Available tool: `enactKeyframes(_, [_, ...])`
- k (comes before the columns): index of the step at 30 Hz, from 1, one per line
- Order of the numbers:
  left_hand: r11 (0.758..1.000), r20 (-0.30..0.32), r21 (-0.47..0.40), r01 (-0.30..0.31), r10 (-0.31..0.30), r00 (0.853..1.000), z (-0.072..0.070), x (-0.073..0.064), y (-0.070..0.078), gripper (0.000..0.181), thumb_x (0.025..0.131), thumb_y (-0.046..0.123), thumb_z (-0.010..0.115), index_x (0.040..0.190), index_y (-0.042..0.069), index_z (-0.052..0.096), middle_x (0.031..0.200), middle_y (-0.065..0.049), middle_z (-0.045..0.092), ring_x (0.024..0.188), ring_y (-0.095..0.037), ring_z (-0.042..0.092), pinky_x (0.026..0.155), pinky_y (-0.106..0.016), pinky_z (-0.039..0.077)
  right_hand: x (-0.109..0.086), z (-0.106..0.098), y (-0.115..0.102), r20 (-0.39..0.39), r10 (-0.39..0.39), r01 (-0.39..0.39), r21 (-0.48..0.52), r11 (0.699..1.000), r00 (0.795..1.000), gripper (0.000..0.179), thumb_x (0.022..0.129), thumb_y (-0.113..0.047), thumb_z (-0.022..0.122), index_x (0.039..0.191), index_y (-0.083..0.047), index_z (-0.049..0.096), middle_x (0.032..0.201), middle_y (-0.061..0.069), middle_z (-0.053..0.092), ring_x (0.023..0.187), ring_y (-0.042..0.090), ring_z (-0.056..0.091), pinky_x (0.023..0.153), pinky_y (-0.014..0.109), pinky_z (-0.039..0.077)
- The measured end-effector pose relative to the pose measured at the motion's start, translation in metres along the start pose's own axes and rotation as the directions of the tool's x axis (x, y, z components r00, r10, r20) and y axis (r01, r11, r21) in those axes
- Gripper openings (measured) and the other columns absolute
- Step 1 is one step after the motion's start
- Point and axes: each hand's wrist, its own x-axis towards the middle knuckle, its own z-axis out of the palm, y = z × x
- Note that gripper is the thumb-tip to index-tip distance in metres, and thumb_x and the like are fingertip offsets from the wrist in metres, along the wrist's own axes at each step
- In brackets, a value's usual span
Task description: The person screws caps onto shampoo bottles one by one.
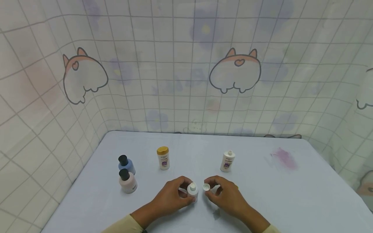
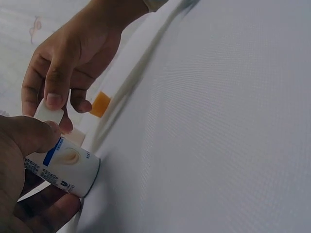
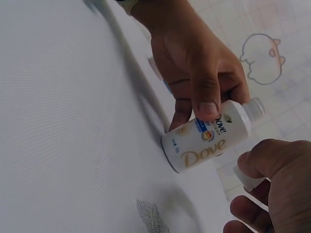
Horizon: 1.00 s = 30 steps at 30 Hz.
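Near the table's front, my left hand (image 1: 176,195) grips a small white Dove bottle (image 1: 192,191) around its body. The bottle's bare neck (image 3: 256,109) shows in the right wrist view, with gold and blue print below it. Just to the right, my right hand (image 1: 224,194) pinches a small white cap (image 1: 206,187) between thumb and fingers. The cap's hollow underside faces the head camera, a short way from the bottle's neck. In the left wrist view the cap (image 2: 47,113) overlaps the top of the bottle (image 2: 70,162).
Behind the hands stand a white bottle with a gold cap (image 1: 163,158) and a white bottle with a bare neck (image 1: 227,161). At the left are a blue bottle (image 1: 128,166) and a pink bottle (image 1: 128,183), both black-capped. A pink stain (image 1: 285,158) marks the white table (image 1: 262,200).
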Motion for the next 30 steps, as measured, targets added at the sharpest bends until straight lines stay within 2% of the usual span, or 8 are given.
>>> enactKeyframes(5, [1.0, 0.001, 0.004, 0.005, -0.005, 1.0, 0.001, 0.0, 0.0, 0.044, 0.085, 0.021, 0.087, 0.12, 0.015, 0.062, 0.112, 0.01, 0.066, 0.102, -0.006, 0.065, 0.089, -0.023, 0.057, 0.0, -0.001, -0.002, -0.007, -0.02, 0.02, 0.002, 1.0, 1.0, 0.031, 0.088, -0.016, 0.083, 0.115, -0.022, 0.068, 0.102, -0.016, 0.068, 0.088, 0.007, 0.063, 0.074, 0.025, 0.058])
enactKeyframes(12, [0.999, 0.017, -0.017, 0.037, -0.036, 0.999, -0.002, 0.0, 0.003, 0.053, 0.084, 0.024, 0.088, 0.128, 0.016, 0.059, 0.118, 0.008, 0.065, 0.108, -0.007, 0.064, 0.096, -0.025, 0.055, 0.002, -0.003, -0.006, -0.007, -0.051, 0.051, 0.01, 0.999, 0.999, 0.032, 0.088, -0.014, 0.082, 0.116, -0.022, 0.067, 0.103, -0.017, 0.067, 0.091, 0.01, 0.063, 0.074, 0.025, 0.058])
enactKeyframes(20, [0.999, 0.017, -0.038, 0.023, -0.022, 1.0, -0.002, 0.001, 0.0, 0.046, 0.085, 0.025, 0.088, 0.122, 0.017, 0.062, 0.114, 0.009, 0.065, 0.106, -0.007, 0.066, 0.093, -0.023, 0.056, 0.003, -0.004, -0.012, 0.013, -0.081, 0.081, 0.008, 0.997, 0.997, 0.032, 0.09, -0.015, 0.081, 0.117, -0.021, 0.067, 0.104, -0.016, 0.066, 0.09, 0.014, 0.065, 0.073, 0.026, 0.058])
enactKeyframes(30, [0.999, 0.027, -0.042, -0.028, 0.029, 0.999, -0.002, 0.003, -0.004, 0.044, 0.085, 0.019, 0.087, 0.121, 0.014, 0.062, 0.114, 0.008, 0.066, 0.108, -0.007, 0.066, 0.093, -0.021, 0.055, 0.006, -0.003, -0.015, 0.035, -0.125, 0.124, 0.033, 0.992, 0.992, 0.034, 0.089, -0.013, 0.082, 0.119, -0.02, 0.067, 0.106, -0.015, 0.065, 0.089, 0.017, 0.064, 0.074, 0.026, 0.058])
